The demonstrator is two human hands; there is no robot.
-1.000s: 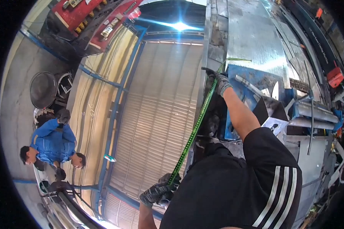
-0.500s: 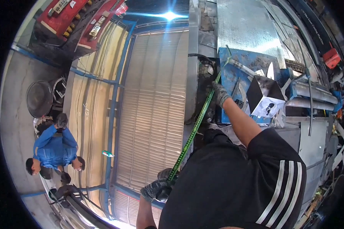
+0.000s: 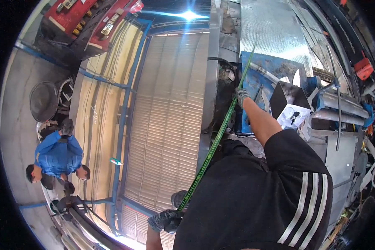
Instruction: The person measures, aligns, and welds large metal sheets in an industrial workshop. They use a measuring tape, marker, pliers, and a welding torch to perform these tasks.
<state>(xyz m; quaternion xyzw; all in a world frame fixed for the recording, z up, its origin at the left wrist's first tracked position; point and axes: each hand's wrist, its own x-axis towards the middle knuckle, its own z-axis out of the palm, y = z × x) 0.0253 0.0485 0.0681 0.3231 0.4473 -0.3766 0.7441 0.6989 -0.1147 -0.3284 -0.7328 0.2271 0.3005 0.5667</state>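
A green tape measure blade (image 3: 213, 148) runs diagonally up the view, from near my torso to the blue metal surface. My right hand (image 3: 242, 96), in a grey glove, is closed on the blade near its far end, and the blade's tip extends beyond the fingers. At the lower left, my left hand (image 3: 164, 220), also gloved, is wrapped round the dark tape case, which is mostly hidden. Just right of my right hand, an open black box-like piece (image 3: 284, 98) with a white face stands on the blue surface (image 3: 258, 62).
Metal sheets (image 3: 271, 29) lie beyond the blue surface. Metal rollers (image 3: 339, 106) and a thin upright rod are at the right. Left of me is a large ribbed shutter-like panel (image 3: 166, 116). A person in blue (image 3: 60, 152) is at the far left.
The tape's far end, bent before, now points up straighter over the blue surface. My right hand has shifted slightly up the view, and my left hand slightly down.
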